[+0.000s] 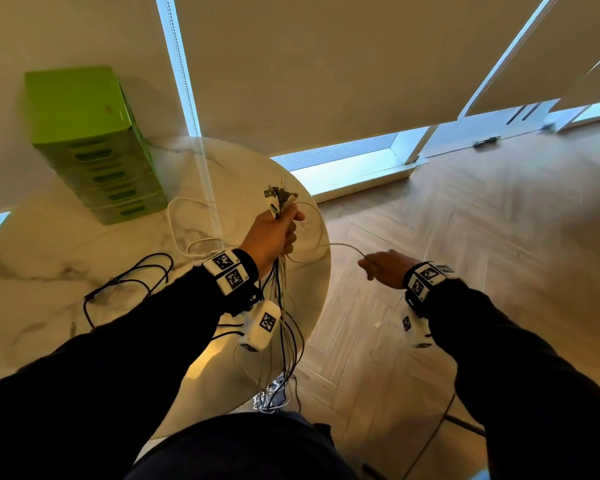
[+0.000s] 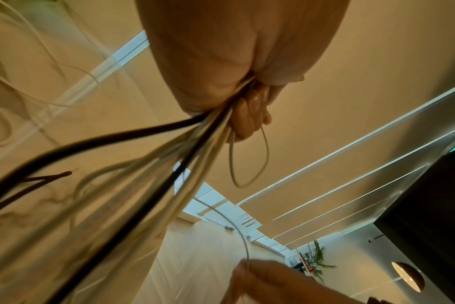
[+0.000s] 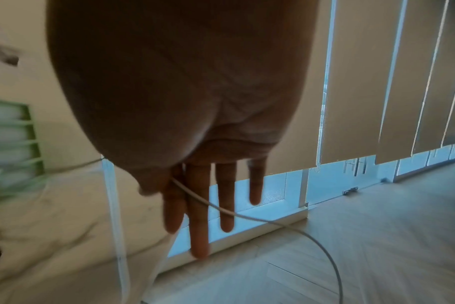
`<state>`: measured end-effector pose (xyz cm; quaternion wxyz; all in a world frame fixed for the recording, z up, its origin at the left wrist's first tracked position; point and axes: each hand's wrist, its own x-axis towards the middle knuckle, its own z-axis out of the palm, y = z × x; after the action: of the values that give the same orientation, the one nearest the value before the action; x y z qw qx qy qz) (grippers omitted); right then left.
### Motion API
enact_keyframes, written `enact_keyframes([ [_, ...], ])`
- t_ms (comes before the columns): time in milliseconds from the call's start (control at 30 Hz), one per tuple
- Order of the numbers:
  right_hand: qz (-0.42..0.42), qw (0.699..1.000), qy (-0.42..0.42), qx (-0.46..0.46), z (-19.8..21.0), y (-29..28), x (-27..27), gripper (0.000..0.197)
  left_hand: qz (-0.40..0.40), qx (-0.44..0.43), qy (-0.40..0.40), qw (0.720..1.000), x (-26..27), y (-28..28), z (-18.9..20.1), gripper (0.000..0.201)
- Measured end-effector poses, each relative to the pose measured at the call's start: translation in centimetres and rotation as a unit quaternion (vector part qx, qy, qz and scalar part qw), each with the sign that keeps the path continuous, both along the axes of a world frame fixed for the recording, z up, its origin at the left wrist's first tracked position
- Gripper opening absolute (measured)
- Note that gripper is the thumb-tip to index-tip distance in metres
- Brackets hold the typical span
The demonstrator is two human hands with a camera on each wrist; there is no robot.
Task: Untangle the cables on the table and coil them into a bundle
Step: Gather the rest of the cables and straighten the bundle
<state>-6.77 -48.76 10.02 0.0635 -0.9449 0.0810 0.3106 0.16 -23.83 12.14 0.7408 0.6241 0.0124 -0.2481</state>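
My left hand is raised over the right edge of the round marble table. Its fist grips a bundle of white and black cables, and their plug ends stick up above the fist. The rest of the bundle hangs down past the table edge. One thin white cable arcs from the fist out to my right hand, held over the floor. In the right wrist view, thumb and index finger pinch this cable, while the other fingers stay straight.
A green drawer unit stands at the table's back left. A loose black cable and a white cable loop lie on the tabletop. Wooden floor lies to the right, with blinds and low windows behind.
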Motion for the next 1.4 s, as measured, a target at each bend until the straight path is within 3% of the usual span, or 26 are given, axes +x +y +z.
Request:
enact_keyframes([
  [67,-0.025,0.998,0.031,-0.053,-1.1,0.4,-0.3,0.047,0.0,-0.004,0.001,1.0,0.2,0.1,0.1,0.03],
  [100,-0.035,0.998,0.007,-0.044,-1.7,0.8,-0.1,0.063,-0.004,-0.004,0.002,1.0,0.3,0.1,0.2,0.03],
  [167,-0.036,0.992,-0.115,0.049,-1.7,2.9,0.6,0.099,-0.018,-0.005,0.0,1.0,0.3,0.0,0.2,0.03],
  [233,-0.004,0.968,-0.199,0.151,-0.6,5.7,1.6,0.106,-0.039,-0.012,-0.003,0.999,0.2,0.0,0.3,0.031],
  [300,0.035,0.957,-0.183,0.224,0.2,8.4,2.4,0.085,-0.057,-0.016,-0.006,0.998,0.1,0.1,0.4,0.031],
  [400,0.045,0.936,-0.152,0.314,0.0,10.6,2.7,0.021,-0.038,0.006,-0.031,0.999,0.2,0.7,0.3,0.032],
  [433,0.032,0.933,-0.149,0.326,-0.1,10.7,2.7,0.015,-0.022,0.02,-0.045,0.999,0.4,1.2,0.3,0.032],
  [500,-0.001,0.933,-0.134,0.335,-0.1,10.4,2.6,0.022,0.017,0.037,-0.059,0.997,0.9,2.2,-0.1,0.033],
  [633,-0.022,0.951,-0.122,0.284,0.5,7.9,2.8,0.028,0.083,0.025,-0.054,0.995,1.6,3.6,-0.9,0.03],
  [733,0.042,0.983,-0.111,0.141,0.5,5.4,3.1,0.03,0.09,0.016,-0.059,0.994,1.6,3.8,-1.0,0.026],
  [800,0.067,0.996,-0.018,0.049,-0.4,3.9,2.7,0.032,0.085,0.014,-0.063,0.994,1.5,3.8,-0.9,0.024],
  [900,0.03,0.991,0.132,-0.024,-2.1,3.0,1.1,0.033,0.076,-0.009,-0.044,0.996,1.6,3.6,-0.7,0.029],
  [967,0.026,0.994,0.103,-0.029,-2.7,3.0,0.6,0.051,0.066,-0.024,-0.032,0.997,1.6,3.4,-0.7,0.033],
  [1067,0.017,0.988,-0.043,0.144,-1.2,5.1,0.8,0.113,0.041,-0.053,-0.015,0.998,1.3,2.8,-0.5,0.031],
  [1133,0.017,0.964,-0.072,0.255,0.8,7.8,1.1,0.129,0.029,-0.066,-0.005,0.997,0.8,2.1,0.0,0.031],
  [1200,0.008,0.942,-0.019,0.336,2.5,10.8,1.3,0.115,0.008,-0.078,0.013,0.997,0.0,0.8,1.1,0.03],
  [1267,-0.002,0.894,0.042,0.447,2.6,12.6,1.1,0.064,-0.039,-0.088,0.019,0.995,-0.8,-0.8,2.6,0.03],
  [1333,-0.017,0.858,0.049,0.511,1.6,13.0,0.8,0.015,-0.104,-0.067,-0.01,0.992,-1.3,-1.8,4.1,0.03],
  [1400,-0.016,0.897,0.045,0.44,1.1,11.6,0.6,0.023,-0.165,-0.051,-0.026,0.985,-1.4,-2.1,5.2,0.031],
])
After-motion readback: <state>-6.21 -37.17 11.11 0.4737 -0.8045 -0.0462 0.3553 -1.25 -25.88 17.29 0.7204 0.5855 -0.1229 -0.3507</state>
